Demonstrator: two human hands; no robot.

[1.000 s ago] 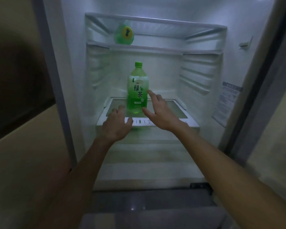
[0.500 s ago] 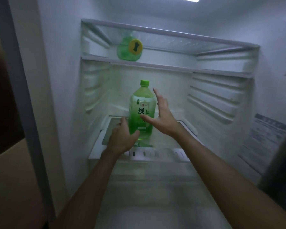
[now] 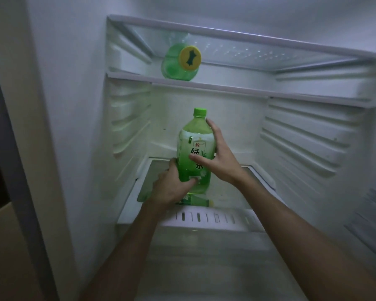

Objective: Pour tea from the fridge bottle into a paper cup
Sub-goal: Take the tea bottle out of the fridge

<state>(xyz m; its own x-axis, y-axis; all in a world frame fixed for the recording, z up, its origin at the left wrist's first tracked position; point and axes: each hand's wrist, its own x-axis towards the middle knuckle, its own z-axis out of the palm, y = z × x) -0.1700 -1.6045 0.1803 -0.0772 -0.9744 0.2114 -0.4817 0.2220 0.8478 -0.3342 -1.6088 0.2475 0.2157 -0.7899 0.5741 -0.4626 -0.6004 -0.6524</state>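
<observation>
Head camera: I see the left hand [image 3: 170, 188] gripping the lower body of the green tea bottle [image 3: 193, 139] and the right hand [image 3: 223, 159] clasping its shoulder. The bottle is upright and capped at the fridge's lower glass shelf [image 3: 232, 195].

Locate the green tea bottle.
Head view, centre: the green tea bottle is upright at the lower glass shelf, left hand gripping its base, right hand its upper right side.
</observation>
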